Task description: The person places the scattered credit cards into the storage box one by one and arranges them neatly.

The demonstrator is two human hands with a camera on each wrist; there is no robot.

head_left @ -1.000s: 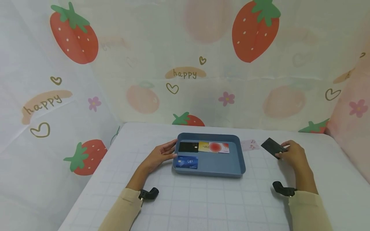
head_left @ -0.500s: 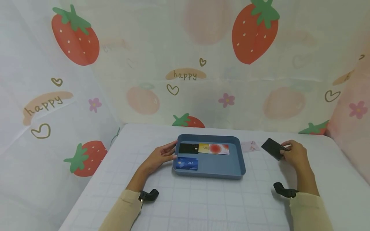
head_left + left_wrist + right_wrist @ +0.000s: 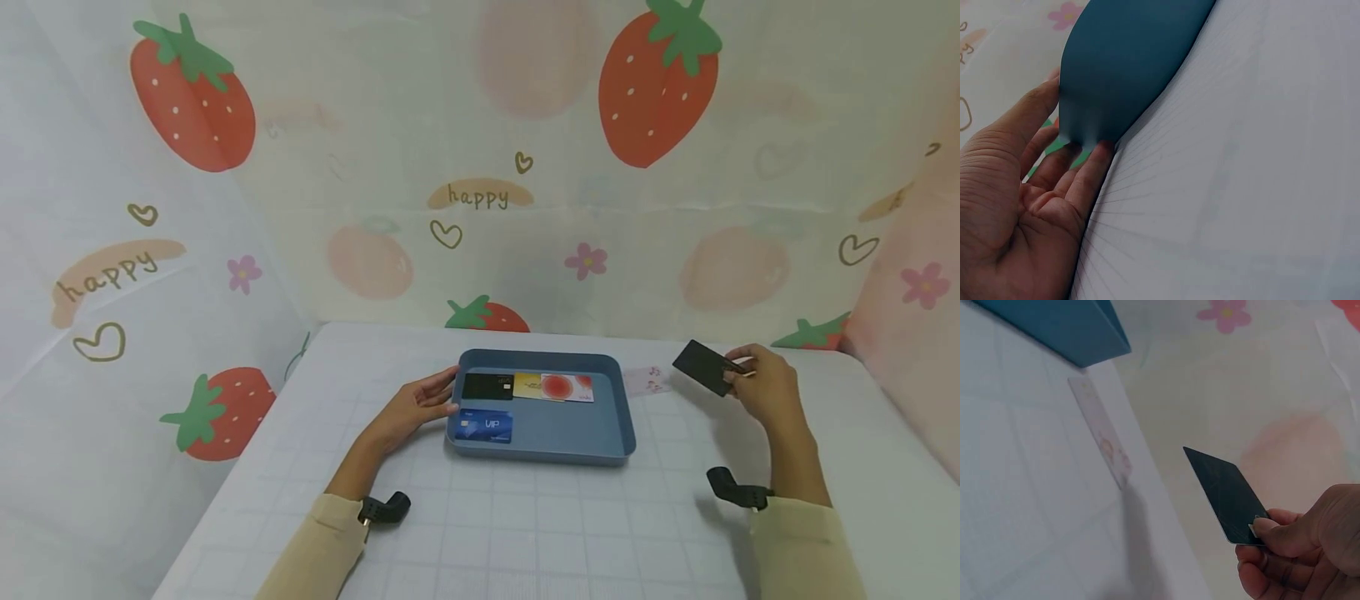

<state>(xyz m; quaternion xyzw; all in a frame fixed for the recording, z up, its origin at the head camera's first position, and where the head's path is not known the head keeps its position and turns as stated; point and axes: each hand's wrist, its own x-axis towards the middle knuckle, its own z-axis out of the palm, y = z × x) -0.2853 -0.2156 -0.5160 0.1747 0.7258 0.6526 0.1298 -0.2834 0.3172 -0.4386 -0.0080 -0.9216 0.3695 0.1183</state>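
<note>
A black card (image 3: pixel 702 367) is pinched between thumb and fingers of my right hand (image 3: pixel 767 383), raised above the table to the right of the tray. The right wrist view shows the thumb on the card's (image 3: pixel 1222 494) near end. My left hand (image 3: pixel 408 410) rests its fingertips against the left end of the blue tray (image 3: pixel 570 442), fingers mostly straight. Inside the tray, a black card (image 3: pixel 483 386), a yellow card (image 3: pixel 527 385) and a white card with a red circle (image 3: pixel 573 387) lie in a row, the last two overlapping. Below that row lies a blue VIP card (image 3: pixel 484 426).
Just right of the tray, a pale pink card (image 3: pixel 647 380) lies flat on the white table (image 3: pixel 555 533). A curtain printed with strawberries (image 3: pixel 660 92) hangs behind the table's far edge. Both wrists carry black cameras (image 3: pixel 738 490).
My right hand has lifted the black card higher and a little away toward the back. The left hand and the tray stay where they were.
</note>
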